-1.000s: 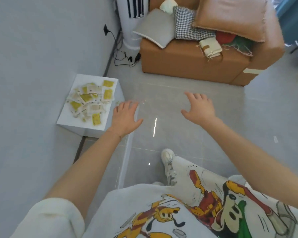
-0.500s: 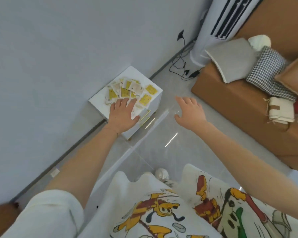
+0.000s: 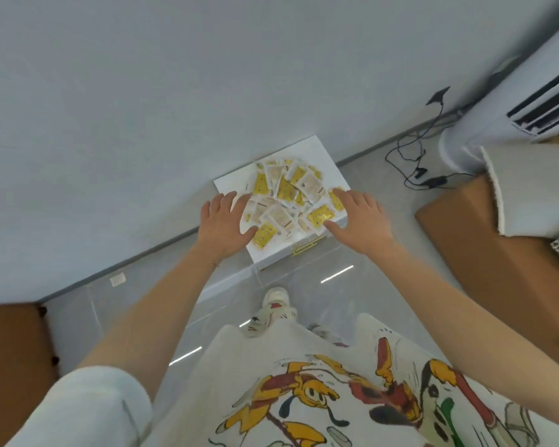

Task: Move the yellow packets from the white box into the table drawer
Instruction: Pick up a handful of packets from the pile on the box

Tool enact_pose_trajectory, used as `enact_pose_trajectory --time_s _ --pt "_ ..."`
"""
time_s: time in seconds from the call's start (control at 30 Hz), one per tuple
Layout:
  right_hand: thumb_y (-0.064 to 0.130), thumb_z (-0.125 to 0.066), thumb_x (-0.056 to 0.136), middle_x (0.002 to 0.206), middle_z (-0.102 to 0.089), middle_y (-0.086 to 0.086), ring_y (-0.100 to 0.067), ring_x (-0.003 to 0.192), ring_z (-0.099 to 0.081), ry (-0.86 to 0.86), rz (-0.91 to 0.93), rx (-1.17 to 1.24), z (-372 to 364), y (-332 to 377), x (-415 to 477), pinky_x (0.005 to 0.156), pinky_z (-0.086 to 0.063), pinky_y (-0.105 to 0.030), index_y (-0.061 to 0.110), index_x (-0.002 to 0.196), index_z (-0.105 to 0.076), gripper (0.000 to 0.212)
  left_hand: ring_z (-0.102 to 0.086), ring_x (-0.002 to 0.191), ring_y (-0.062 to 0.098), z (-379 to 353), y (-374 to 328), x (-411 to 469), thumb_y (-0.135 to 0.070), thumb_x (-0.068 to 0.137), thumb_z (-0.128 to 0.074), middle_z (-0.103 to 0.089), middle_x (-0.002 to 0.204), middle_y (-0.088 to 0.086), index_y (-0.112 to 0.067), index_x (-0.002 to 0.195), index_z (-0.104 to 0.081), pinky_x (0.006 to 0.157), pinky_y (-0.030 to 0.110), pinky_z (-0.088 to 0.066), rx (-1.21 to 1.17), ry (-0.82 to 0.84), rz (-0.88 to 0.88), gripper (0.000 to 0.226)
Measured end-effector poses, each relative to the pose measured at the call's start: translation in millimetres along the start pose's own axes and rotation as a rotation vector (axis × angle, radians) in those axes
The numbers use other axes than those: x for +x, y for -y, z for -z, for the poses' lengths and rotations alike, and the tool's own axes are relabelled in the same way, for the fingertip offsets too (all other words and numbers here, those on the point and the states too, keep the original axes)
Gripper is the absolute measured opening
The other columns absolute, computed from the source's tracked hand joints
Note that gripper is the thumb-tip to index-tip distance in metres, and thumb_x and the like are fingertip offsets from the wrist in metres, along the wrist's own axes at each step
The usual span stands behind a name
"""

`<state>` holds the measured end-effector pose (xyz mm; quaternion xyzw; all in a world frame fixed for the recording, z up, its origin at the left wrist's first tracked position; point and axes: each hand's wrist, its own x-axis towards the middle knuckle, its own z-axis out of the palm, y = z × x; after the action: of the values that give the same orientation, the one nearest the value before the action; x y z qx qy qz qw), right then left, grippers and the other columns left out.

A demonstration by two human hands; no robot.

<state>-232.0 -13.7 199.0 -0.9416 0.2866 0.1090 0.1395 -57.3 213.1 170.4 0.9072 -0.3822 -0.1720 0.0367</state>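
Note:
A white box (image 3: pixel 317 153) stands on the floor against the grey wall, with several yellow and pale packets (image 3: pixel 286 190) heaped on its top. My left hand (image 3: pixel 223 225) hovers flat over the box's left front corner, fingers spread, touching the edge of the heap. My right hand (image 3: pixel 359 221) is spread over the right front corner, its thumb beside a yellow packet (image 3: pixel 319 216). Neither hand holds anything. A gold handle (image 3: pixel 307 245) shows on the box's front face below the hands.
A brown sofa (image 3: pixel 484 253) with grey and checked cushions lies to the right. A white tower appliance (image 3: pixel 504 117) with black cables (image 3: pixel 413 162) stands at the back right. A brown piece of furniture (image 3: pixel 10 359) is at the left edge. Glossy grey floor tiles lie below.
The view has swung so the box is centred. My right hand moved left onto the box's right corner. My left hand stays at the packets' left edge.

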Motion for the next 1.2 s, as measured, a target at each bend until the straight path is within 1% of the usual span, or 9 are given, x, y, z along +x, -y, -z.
enact_pose_trajectory --time_s 0.2,0.43,0.6,0.7,0.83,0.9,1.0,1.1,1.2 --pt "0.058 -0.05 0.088 0.15 -0.036 -0.003 -0.026 0.139 -0.027 0.078 -0.052 0.025 -10.2 -13.7 57.6 0.112 -0.025 -0.043 0.029 0.149 -0.025 0.072 -0.017 0.144 0.029 -10.7 10.3 31.5 -0.054 0.092 -0.048 -0.022 0.157 0.005 -0.026 0.151 -0.021 0.117 0.045 -0.015 -0.034 0.109 0.105 0.071" --pt "0.062 -0.047 0.088 0.155 -0.028 -0.003 -0.024 0.143 -0.021 0.297 -0.144 0.024 -61.7 -42.5 131.3 0.112 -0.023 -0.043 0.031 0.151 -0.018 0.076 -0.029 0.138 0.026 -66.8 6.8 67.9 -0.051 0.091 -0.054 -0.033 0.151 0.001 -0.026 0.149 -0.027 0.112 0.044 -0.024 -0.337 0.166 0.344 0.069" --pt "0.059 -0.052 0.087 0.155 -0.028 -0.005 -0.029 0.141 -0.025 0.391 -0.205 0.11 -123.3 -69.7 199.4 0.108 -0.028 -0.048 0.028 0.15 -0.02 0.078 -0.027 0.14 0.029 -139.2 2.5 120.7 -0.051 0.088 -0.058 -0.032 0.153 0.004 -0.025 0.149 -0.026 0.113 0.049 -0.026 -0.539 0.23 0.586 0.073" --pt "0.058 -0.057 0.085 0.154 -0.028 -0.007 -0.031 0.141 -0.024 0.398 -0.257 0.183 -167.8 -91.5 241.7 0.107 -0.03 -0.05 0.028 0.151 -0.02 0.081 -0.028 0.14 0.029 -186.6 -2.5 163.4 -0.053 0.086 -0.061 -0.032 0.153 0.004 -0.025 0.149 -0.026 0.113 0.049 -0.028 -0.696 0.167 0.704 0.078" --pt "0.054 -0.063 0.084 0.153 -0.028 -0.008 -0.031 0.14 -0.025 0.364 -0.263 0.241 -214.4 -119.5 281.7 0.106 -0.032 -0.051 0.027 0.151 -0.02 0.084 -0.027 0.141 0.025 -237.1 -6.4 200.6 -0.053 0.084 -0.065 -0.031 0.153 0.002 -0.024 0.149 -0.027 0.113 0.045 -0.027 -0.755 0.029 0.717 0.081" --pt "0.047 -0.068 0.083 0.15 -0.032 -0.009 -0.031 0.137 -0.029 0.319 -0.238 0.278 -230.5 -130.6 293.5 0.105 -0.034 -0.05 0.025 0.15 -0.024 0.084 -0.026 0.141 0.022 -253.0 -3.6 212.8 -0.053 0.082 -0.067 -0.031 0.152 0.001 -0.023 0.149 -0.027 0.114 0.042 -0.025 -0.783 -0.043 0.723 0.083" --pt "0.033 -0.074 0.081 0.143 -0.038 -0.011 -0.031 0.131 -0.037 0.281 -0.145 0.422 -247.4 -136.7 307.1 0.106 -0.036 -0.047 0.023 0.147 -0.031 0.079 -0.028 0.14 0.018 -263.2 3.7 229.3 -0.051 0.08 -0.07 -0.035 0.15 -0.001 -0.022 0.146 -0.03 0.114 0.037 -0.022 -0.813 -0.14 0.73 0.083" --pt "0.029 -0.078 0.077 0.139 -0.039 -0.013 -0.031 0.127 -0.039 0.278 -0.061 0.437 -259.5 -134.5 320.1 0.105 -0.036 -0.044 0.02 0.145 -0.035 0.081 -0.035 0.134 0.02 -271.0 12.1 241.8 -0.04 0.077 -0.077 -0.044 0.142 -0.002 -0.022 0.141 -0.037 0.106 0.03 -0.022 -0.789 -0.17 0.71 0.078" --pt "0.028 -0.084 0.069 0.131 -0.039 -0.016 -0.034 0.118 -0.046 0.243 -0.037 0.447 -266.0 -130.4 330.6 0.1 -0.043 -0.049 0.016 0.143 -0.036 0.089 -0.038 0.13 0.026 -279.9 16.6 241.8 -0.037 0.072 -0.08 -0.045 0.139 0.004 -0.02 0.142 -0.036 0.1 0.027 -0.023 -0.718 -0.152 0.751 0.084"
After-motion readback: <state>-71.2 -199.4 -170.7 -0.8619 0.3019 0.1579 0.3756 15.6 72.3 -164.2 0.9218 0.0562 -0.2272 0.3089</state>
